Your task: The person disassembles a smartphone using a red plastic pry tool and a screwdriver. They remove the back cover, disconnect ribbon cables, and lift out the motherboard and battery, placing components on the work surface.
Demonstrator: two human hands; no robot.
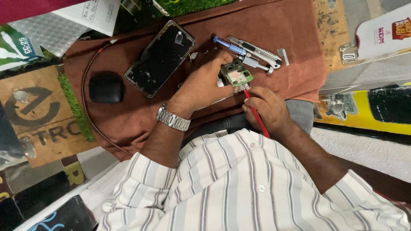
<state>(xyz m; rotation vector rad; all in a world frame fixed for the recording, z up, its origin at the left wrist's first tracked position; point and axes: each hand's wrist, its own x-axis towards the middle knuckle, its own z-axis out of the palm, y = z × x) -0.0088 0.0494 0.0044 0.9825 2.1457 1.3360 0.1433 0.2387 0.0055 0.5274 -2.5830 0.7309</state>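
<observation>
My left hand [201, 83], with a metal watch [172, 118] on its wrist, holds a small green circuit board [236, 74] above the brown cloth [128, 115]. My right hand [267, 109] grips a thin red-handled tool [257, 117] whose tip touches the board's lower edge. An opened black phone body [160, 57] lies on the cloth to the left of the board. A blue-tipped screwdriver [239, 53] and a grey utility knife [257, 49] lie just beyond the board.
A black rounded case [107, 88] sits at the cloth's left, with a braided cable [85, 107] curving around it. Packaging and printed cards lie at left and top left. A white box [383, 34] and a yellow-black object [368, 111] are at right.
</observation>
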